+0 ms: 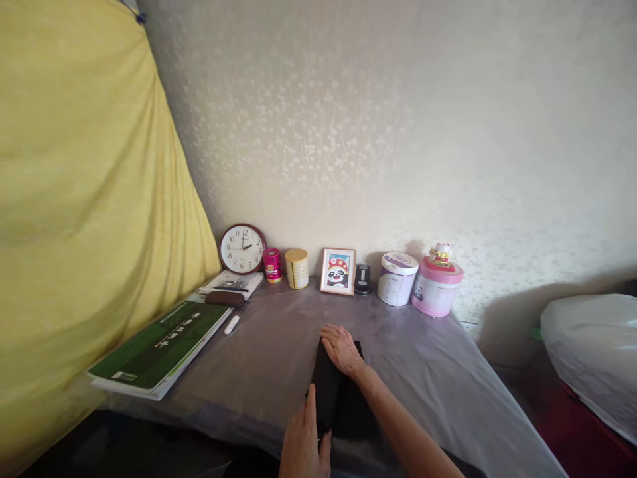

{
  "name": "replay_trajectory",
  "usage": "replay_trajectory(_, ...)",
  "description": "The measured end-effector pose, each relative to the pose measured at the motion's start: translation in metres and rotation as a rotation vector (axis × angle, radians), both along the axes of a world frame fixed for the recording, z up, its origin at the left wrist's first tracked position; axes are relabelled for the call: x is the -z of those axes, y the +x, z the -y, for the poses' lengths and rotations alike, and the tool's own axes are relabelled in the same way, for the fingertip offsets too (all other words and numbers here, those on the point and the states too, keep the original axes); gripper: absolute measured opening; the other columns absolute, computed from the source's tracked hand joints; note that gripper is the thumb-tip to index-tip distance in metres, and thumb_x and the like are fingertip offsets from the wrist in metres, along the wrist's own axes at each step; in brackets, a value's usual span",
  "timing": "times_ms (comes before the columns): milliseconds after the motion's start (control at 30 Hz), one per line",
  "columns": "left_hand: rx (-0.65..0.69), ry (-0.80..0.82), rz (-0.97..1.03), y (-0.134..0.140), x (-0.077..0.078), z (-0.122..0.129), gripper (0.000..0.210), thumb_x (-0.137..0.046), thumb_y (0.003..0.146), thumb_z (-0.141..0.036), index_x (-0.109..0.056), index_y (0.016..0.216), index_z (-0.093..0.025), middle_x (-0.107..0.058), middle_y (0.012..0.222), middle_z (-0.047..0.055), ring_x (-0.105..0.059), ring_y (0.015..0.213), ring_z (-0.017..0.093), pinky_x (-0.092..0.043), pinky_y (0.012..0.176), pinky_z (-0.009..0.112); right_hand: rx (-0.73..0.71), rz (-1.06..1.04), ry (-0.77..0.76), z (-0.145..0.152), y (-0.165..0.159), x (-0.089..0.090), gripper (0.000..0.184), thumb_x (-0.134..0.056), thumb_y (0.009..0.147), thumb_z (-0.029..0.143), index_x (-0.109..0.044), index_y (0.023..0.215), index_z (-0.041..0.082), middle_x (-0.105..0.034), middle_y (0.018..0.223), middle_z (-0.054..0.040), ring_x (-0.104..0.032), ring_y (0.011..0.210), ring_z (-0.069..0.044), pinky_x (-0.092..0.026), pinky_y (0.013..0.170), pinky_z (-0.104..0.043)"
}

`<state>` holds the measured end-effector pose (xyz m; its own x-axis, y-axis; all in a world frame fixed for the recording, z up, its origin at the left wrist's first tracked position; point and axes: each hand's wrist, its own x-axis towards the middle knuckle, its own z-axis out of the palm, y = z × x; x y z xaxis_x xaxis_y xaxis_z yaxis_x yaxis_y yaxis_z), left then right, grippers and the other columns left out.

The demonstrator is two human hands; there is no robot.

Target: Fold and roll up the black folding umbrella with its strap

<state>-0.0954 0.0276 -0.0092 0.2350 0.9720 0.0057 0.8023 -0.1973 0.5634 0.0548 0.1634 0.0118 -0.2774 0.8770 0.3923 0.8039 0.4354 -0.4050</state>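
Observation:
A folded black cloth (327, 382) lies lengthwise near the front of the table; its exact kind is hard to make out. A second dark layer extends to its right, partly under my right forearm. My right hand (341, 348) rests flat across the far end of the cloth, fingers stretched toward the left. At the near left corner, my left hand (304, 435) has its thumb and index finger about the edge of the cloth. The other left fingers are mostly hidden.
Left on the grey-covered table (269, 358) are a green book (164, 345), brown case (225, 299) and white stick-like object (231, 324). Along the wall stand a clock (243, 249), tins (297, 269), picture frame (338, 271) and tubs (397, 282). A yellow curtain (89, 199) hangs left.

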Motion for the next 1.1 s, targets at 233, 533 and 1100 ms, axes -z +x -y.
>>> replay_trajectory(233, -0.051, 0.0, -0.013, 0.006, -0.012, 0.008, 0.066, -0.034, 0.078, -0.023, -0.015, 0.139, -0.005, -0.034, 0.141, 0.014, -0.035, 0.129, 0.021, -0.029, 0.104, 0.031, 0.283, -0.419, -0.155, -0.009, 0.023, -0.006, 0.032, -0.052, 0.079, 0.028, -0.061, 0.108, 0.018, -0.056, 0.124, -0.0109, -0.047, 0.118, -0.024, -0.029, 0.103, -0.038)
replay_trajectory(533, -0.064, 0.065, 0.046, 0.004, -0.005, 0.009, 0.063, -0.031, 0.081, -0.028, -0.017, 0.138, -0.006, -0.036, 0.14, 0.014, -0.038, 0.127, 0.02, -0.032, 0.103, 0.031, 0.381, -0.86, -0.434, 0.039, 0.08, 0.009, 0.029, -0.042, 0.078, 0.031, -0.06, 0.096, 0.017, -0.067, 0.089, -0.008, -0.065, 0.082, -0.019, -0.051, 0.065, -0.029)
replay_trajectory(1100, -0.104, 0.089, 0.036, 0.006, -0.007, 0.011, 0.061, -0.032, 0.08, -0.025, -0.019, 0.137, -0.007, -0.039, 0.138, 0.013, -0.04, 0.126, 0.019, -0.033, 0.102, 0.029, 0.243, -0.9, -0.614, 0.059, 0.041, 0.014, 0.037, -0.042, 0.07, 0.019, -0.063, 0.1, 0.018, -0.062, 0.06, 0.0019, -0.055, 0.048, -0.011, -0.046, 0.048, -0.023)
